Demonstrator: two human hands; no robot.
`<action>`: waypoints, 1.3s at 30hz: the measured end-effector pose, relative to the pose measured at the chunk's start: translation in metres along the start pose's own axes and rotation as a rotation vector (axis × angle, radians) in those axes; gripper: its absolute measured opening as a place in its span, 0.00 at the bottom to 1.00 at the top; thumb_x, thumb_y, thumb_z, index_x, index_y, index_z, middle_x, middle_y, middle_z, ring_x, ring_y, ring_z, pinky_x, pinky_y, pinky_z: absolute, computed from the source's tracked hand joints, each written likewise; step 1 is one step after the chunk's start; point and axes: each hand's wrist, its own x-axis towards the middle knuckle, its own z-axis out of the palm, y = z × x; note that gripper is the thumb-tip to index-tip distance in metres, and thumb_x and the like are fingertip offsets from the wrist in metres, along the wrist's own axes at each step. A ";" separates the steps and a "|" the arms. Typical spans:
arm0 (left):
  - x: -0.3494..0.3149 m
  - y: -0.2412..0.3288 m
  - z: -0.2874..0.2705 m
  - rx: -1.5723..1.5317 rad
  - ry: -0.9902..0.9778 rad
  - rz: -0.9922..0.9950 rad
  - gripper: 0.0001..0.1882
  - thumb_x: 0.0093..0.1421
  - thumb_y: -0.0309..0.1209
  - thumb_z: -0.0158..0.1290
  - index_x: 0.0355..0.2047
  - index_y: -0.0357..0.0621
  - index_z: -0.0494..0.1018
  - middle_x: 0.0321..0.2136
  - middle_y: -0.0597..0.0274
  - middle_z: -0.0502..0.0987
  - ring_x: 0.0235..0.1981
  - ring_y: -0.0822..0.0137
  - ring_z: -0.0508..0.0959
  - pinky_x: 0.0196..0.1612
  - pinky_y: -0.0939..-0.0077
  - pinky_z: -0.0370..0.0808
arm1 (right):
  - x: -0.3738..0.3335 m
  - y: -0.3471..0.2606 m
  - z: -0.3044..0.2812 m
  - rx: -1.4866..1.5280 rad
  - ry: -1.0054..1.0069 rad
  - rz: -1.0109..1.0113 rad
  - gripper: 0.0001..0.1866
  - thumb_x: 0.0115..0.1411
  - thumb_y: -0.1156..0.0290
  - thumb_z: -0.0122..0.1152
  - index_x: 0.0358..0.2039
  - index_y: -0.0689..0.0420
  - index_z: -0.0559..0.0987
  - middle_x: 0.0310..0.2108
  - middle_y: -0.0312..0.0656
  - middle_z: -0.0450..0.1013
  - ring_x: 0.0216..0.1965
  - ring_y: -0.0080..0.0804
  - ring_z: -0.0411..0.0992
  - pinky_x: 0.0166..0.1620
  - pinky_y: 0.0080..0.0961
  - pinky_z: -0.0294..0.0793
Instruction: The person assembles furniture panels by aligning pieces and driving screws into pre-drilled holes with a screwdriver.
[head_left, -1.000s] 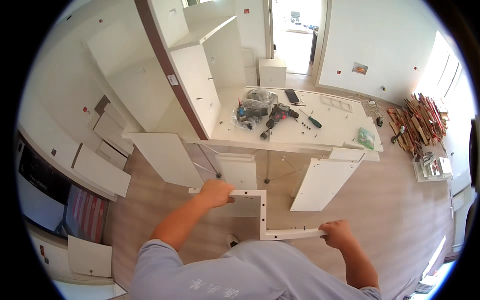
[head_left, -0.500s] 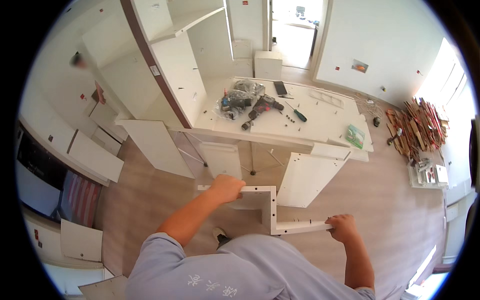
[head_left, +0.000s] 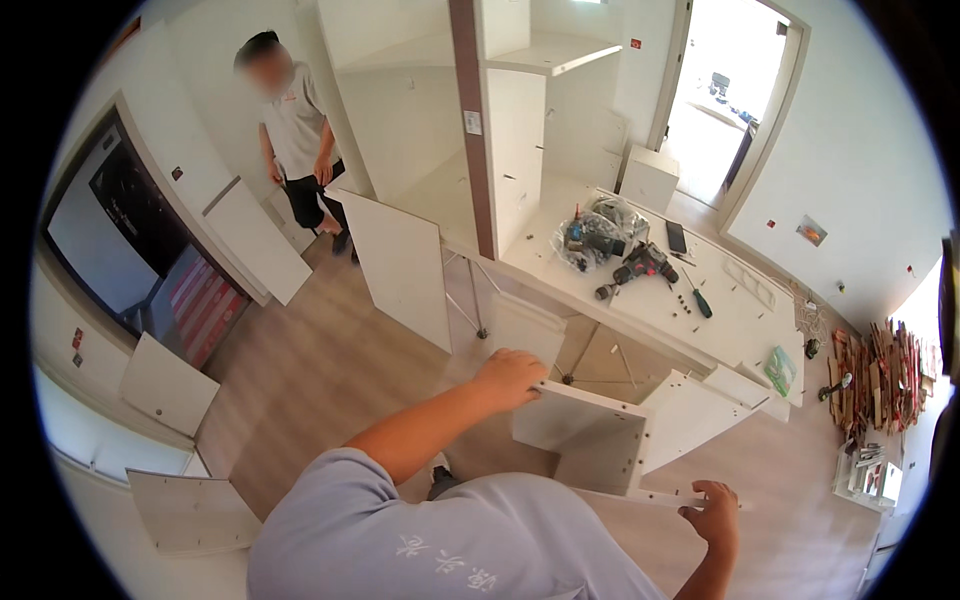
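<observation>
My left hand [head_left: 512, 379] grips the upper left end of a white cabinet-board assembly [head_left: 598, 455], its fingers closed over the edge. The assembly is made of panels joined in a stepped shape, with dark holes along its edges. At the other end, my right hand [head_left: 714, 512] is curled round the low right panel, thumb on one side and fingers on the other. Part of the grip is hidden. Beyond the assembly, a white work surface [head_left: 735, 340] bears a black-and-red cordless drill [head_left: 645, 266], a screwdriver [head_left: 703, 303], a dark phone [head_left: 677, 237] and a clear plastic bag [head_left: 590, 245] around another power tool.
A person [head_left: 295, 130] stands at the far left beside a tall white cabinet [head_left: 400, 120]. Loose white panels [head_left: 395, 265] lean near the work surface, another [head_left: 690, 420] just past the assembly. Wood strips [head_left: 880, 380] are piled at the far right. A green packet [head_left: 780, 370] lies at the surface's right end.
My view has swung left, bringing the other person fully into sight. The assembly has turned, showing more of its inner faces. Both hands stay at its ends; the right fingers look looser.
</observation>
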 end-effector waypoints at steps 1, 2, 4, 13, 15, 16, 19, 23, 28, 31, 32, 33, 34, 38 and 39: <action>-0.012 -0.021 0.000 -0.053 0.075 0.001 0.24 0.57 0.42 0.67 0.52 0.47 0.77 0.52 0.58 0.79 0.59 0.54 0.75 0.62 0.50 0.68 | -0.001 -0.017 0.001 0.057 -0.005 0.031 0.26 0.40 0.74 0.82 0.44 0.56 0.84 0.42 0.44 0.82 0.51 0.44 0.78 0.56 0.45 0.74; -0.028 -0.043 -0.002 -0.103 0.145 -0.001 0.27 0.57 0.42 0.67 0.55 0.47 0.76 0.55 0.57 0.78 0.61 0.53 0.74 0.64 0.50 0.67 | 0.001 -0.028 0.008 0.123 -0.034 0.056 0.26 0.43 0.74 0.80 0.46 0.58 0.84 0.44 0.46 0.82 0.52 0.43 0.78 0.55 0.43 0.76; -0.063 -0.089 -0.006 -0.112 0.238 -0.100 0.31 0.57 0.42 0.67 0.59 0.47 0.74 0.59 0.54 0.76 0.63 0.51 0.73 0.66 0.52 0.67 | 0.007 -0.041 0.025 0.257 -0.090 0.117 0.26 0.48 0.75 0.78 0.50 0.62 0.82 0.49 0.50 0.81 0.52 0.41 0.79 0.54 0.39 0.78; -0.274 -0.298 0.011 -0.356 -0.123 -0.473 0.31 0.57 0.38 0.69 0.60 0.43 0.75 0.63 0.44 0.73 0.64 0.47 0.72 0.66 0.55 0.70 | 0.087 -0.159 0.060 0.249 0.173 0.457 0.20 0.69 0.59 0.57 0.50 0.64 0.81 0.43 0.56 0.82 0.46 0.47 0.81 0.51 0.40 0.77; -0.301 -0.312 -0.003 -0.351 -0.327 -0.799 0.30 0.58 0.38 0.69 0.59 0.42 0.76 0.60 0.45 0.76 0.60 0.49 0.77 0.61 0.57 0.74 | 0.095 -0.138 0.073 0.099 0.239 0.501 0.21 0.69 0.58 0.57 0.48 0.63 0.82 0.44 0.58 0.82 0.48 0.51 0.81 0.52 0.43 0.77; -0.322 -0.329 0.003 -0.362 -0.314 -0.832 0.30 0.59 0.39 0.69 0.59 0.41 0.76 0.59 0.46 0.77 0.58 0.50 0.78 0.60 0.58 0.76 | 0.107 -0.128 0.082 0.079 0.291 0.478 0.20 0.69 0.58 0.57 0.47 0.64 0.82 0.41 0.56 0.82 0.43 0.50 0.81 0.48 0.43 0.78; -0.352 -0.378 0.026 -0.392 -0.272 -0.828 0.30 0.59 0.39 0.69 0.59 0.41 0.76 0.57 0.48 0.79 0.56 0.53 0.80 0.58 0.60 0.77 | 0.139 -0.148 0.077 0.084 0.358 0.480 0.20 0.67 0.59 0.60 0.46 0.65 0.83 0.41 0.54 0.83 0.42 0.48 0.82 0.47 0.42 0.80; -0.327 -0.411 0.048 -0.511 -0.269 -0.816 0.30 0.60 0.40 0.68 0.60 0.41 0.76 0.56 0.49 0.80 0.57 0.54 0.80 0.58 0.61 0.78 | 0.188 -0.168 0.061 0.038 0.358 0.449 0.22 0.64 0.59 0.64 0.47 0.65 0.83 0.44 0.55 0.83 0.47 0.50 0.82 0.52 0.42 0.79; -0.247 -0.422 0.027 -0.500 -0.323 -0.705 0.28 0.62 0.40 0.65 0.59 0.41 0.77 0.57 0.50 0.80 0.56 0.56 0.81 0.58 0.62 0.78 | 0.277 -0.141 0.066 0.080 0.320 0.374 0.25 0.60 0.59 0.68 0.50 0.65 0.82 0.47 0.56 0.82 0.50 0.50 0.81 0.56 0.41 0.78; -0.219 -0.458 0.030 -0.517 -0.345 -0.642 0.26 0.62 0.39 0.64 0.58 0.41 0.77 0.54 0.50 0.82 0.55 0.55 0.82 0.58 0.63 0.77 | 0.345 -0.129 0.072 0.151 0.292 0.441 0.27 0.59 0.58 0.70 0.52 0.65 0.82 0.47 0.55 0.82 0.52 0.49 0.80 0.57 0.41 0.77; -0.207 -0.475 0.036 -0.525 -0.362 -0.608 0.25 0.63 0.39 0.63 0.58 0.41 0.77 0.53 0.50 0.83 0.54 0.55 0.82 0.58 0.63 0.77 | 0.364 -0.103 0.083 0.219 0.337 0.458 0.27 0.58 0.60 0.70 0.53 0.66 0.81 0.46 0.54 0.83 0.47 0.45 0.82 0.52 0.38 0.80; -0.197 -0.491 0.036 -0.524 -0.383 -0.597 0.25 0.63 0.38 0.63 0.58 0.41 0.78 0.53 0.51 0.83 0.54 0.55 0.82 0.58 0.63 0.77 | 0.386 -0.093 0.094 0.295 0.339 0.516 0.27 0.58 0.61 0.70 0.53 0.66 0.81 0.45 0.53 0.83 0.44 0.44 0.83 0.50 0.38 0.81; -0.187 -0.502 0.034 -0.506 -0.406 -0.604 0.25 0.63 0.38 0.63 0.58 0.41 0.78 0.52 0.51 0.83 0.54 0.55 0.82 0.58 0.63 0.77 | 0.408 -0.088 0.102 0.373 0.340 0.573 0.27 0.58 0.62 0.70 0.53 0.67 0.81 0.44 0.53 0.83 0.42 0.42 0.83 0.48 0.37 0.82; -0.118 -0.532 0.018 -0.440 -0.541 -0.648 0.24 0.64 0.38 0.62 0.57 0.41 0.78 0.52 0.51 0.83 0.54 0.56 0.82 0.58 0.63 0.77 | 0.460 -0.005 0.161 0.510 0.499 0.808 0.26 0.56 0.66 0.72 0.54 0.66 0.80 0.40 0.50 0.83 0.35 0.37 0.84 0.43 0.34 0.83; -0.114 -0.526 0.001 -0.414 -0.506 -0.684 0.24 0.64 0.38 0.62 0.57 0.40 0.78 0.52 0.51 0.83 0.54 0.56 0.82 0.58 0.64 0.77 | 0.489 -0.002 0.176 0.559 0.538 0.805 0.27 0.56 0.66 0.72 0.54 0.66 0.80 0.40 0.50 0.84 0.35 0.37 0.84 0.44 0.34 0.83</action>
